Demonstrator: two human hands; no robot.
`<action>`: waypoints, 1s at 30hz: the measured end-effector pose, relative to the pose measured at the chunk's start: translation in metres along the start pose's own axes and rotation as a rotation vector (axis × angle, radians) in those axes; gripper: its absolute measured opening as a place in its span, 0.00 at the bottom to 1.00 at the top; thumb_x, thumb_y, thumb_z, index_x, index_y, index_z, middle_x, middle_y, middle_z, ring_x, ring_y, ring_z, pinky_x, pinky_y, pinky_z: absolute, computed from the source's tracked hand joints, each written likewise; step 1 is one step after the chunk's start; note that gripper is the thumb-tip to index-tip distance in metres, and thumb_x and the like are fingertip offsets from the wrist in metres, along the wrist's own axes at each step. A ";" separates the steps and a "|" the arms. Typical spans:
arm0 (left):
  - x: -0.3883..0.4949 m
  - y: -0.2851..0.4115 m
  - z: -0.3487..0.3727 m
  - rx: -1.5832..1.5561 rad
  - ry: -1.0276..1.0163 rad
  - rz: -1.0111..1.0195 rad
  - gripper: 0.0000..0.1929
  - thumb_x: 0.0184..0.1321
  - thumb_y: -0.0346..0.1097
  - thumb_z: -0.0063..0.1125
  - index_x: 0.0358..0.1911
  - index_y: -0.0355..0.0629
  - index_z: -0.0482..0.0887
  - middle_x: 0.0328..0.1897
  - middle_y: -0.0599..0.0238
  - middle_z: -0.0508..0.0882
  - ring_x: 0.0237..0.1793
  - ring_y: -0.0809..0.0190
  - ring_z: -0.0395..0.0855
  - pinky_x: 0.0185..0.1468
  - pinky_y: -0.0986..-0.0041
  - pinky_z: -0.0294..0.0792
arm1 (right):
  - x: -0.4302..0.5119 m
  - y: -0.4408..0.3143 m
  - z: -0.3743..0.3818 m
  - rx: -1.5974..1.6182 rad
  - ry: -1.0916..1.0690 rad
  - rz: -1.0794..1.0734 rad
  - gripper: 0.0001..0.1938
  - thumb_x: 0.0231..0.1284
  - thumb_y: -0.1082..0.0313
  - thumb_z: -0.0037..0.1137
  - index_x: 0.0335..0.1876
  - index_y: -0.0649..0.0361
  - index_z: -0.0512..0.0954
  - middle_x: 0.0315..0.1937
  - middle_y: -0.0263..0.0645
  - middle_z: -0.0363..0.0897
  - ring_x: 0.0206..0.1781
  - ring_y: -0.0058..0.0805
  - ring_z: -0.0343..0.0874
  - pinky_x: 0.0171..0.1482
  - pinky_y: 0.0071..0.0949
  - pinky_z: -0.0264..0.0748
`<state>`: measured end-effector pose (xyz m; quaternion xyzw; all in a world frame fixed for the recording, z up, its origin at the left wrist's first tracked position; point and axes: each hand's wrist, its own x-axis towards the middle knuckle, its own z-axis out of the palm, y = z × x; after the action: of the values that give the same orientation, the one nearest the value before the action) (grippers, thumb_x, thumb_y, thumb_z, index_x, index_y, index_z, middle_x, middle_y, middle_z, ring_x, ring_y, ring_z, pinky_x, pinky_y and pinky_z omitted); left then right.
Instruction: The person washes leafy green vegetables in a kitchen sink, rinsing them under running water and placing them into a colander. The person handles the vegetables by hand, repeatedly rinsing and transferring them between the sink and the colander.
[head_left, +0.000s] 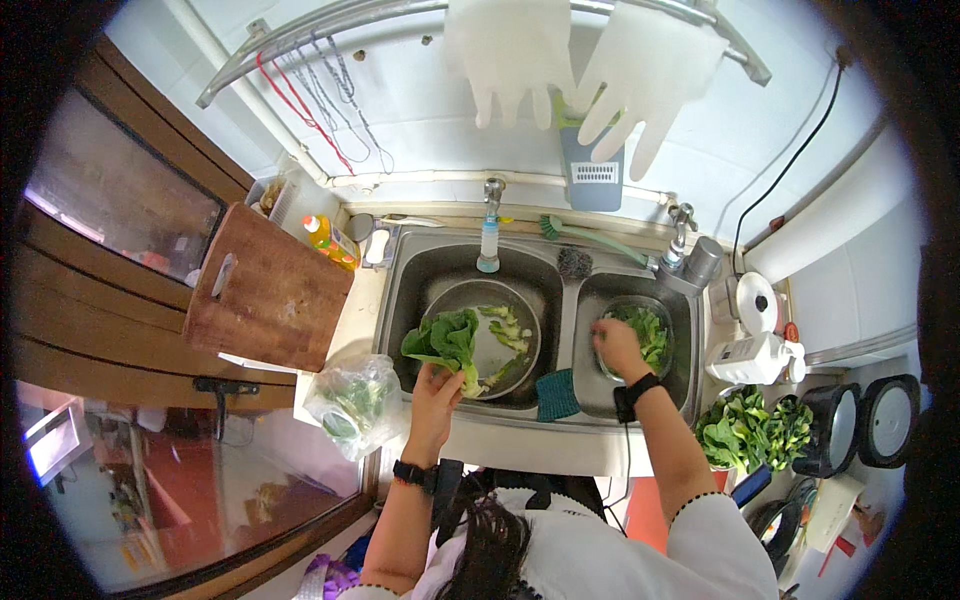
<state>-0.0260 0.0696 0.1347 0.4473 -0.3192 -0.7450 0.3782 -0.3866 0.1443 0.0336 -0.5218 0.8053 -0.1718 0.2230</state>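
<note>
My left hand (437, 401) grips a head of leafy greens (444, 339) by its pale base, over the near left part of a round metal pan (431, 300) in the large sink basin. Several pale stem pieces (508, 330) lie in that pan. My right hand (618, 346) is over the small basin, at the left side of a clear bowl (670, 319) of loose green leaves (649, 337). Its fingers are curled downward, and whether they hold a leaf cannot be made out.
A plastic bag of greens (356, 397) sits left of the sink, near a wooden cutting board (274, 292) and a dish soap bottle (332, 241). A teal cloth (556, 395) drapes over the divider's near end. More greens (739, 431) stand at right. Rubber gloves (645, 82) hang above.
</note>
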 end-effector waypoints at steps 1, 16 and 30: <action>0.001 0.001 0.000 -0.012 -0.011 0.006 0.22 0.61 0.28 0.61 0.58 0.45 0.69 0.50 0.67 0.79 0.47 0.70 0.78 0.47 0.78 0.71 | -0.002 -0.031 0.000 0.253 -0.013 -0.088 0.14 0.59 0.62 0.59 0.43 0.66 0.79 0.43 0.46 0.82 0.44 0.41 0.81 0.46 0.36 0.78; 0.021 0.001 -0.002 0.113 0.164 0.020 0.21 0.59 0.34 0.66 0.53 0.39 0.72 0.47 0.63 0.80 0.44 0.67 0.78 0.49 0.75 0.71 | -0.040 -0.223 0.019 0.730 -0.109 -0.054 0.22 0.59 0.67 0.63 0.59 0.65 0.74 0.51 0.43 0.79 0.51 0.33 0.79 0.52 0.28 0.74; 0.036 0.001 -0.001 0.012 0.014 0.111 0.20 0.62 0.29 0.60 0.57 0.41 0.69 0.51 0.64 0.80 0.47 0.66 0.80 0.50 0.72 0.74 | -0.036 -0.225 0.030 0.889 -0.015 -0.245 0.17 0.62 0.67 0.58 0.55 0.62 0.76 0.46 0.42 0.78 0.47 0.31 0.78 0.49 0.29 0.76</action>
<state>-0.0357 0.0386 0.1194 0.4364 -0.3456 -0.7176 0.4185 -0.1857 0.0871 0.1298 -0.4683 0.5842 -0.5218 0.4089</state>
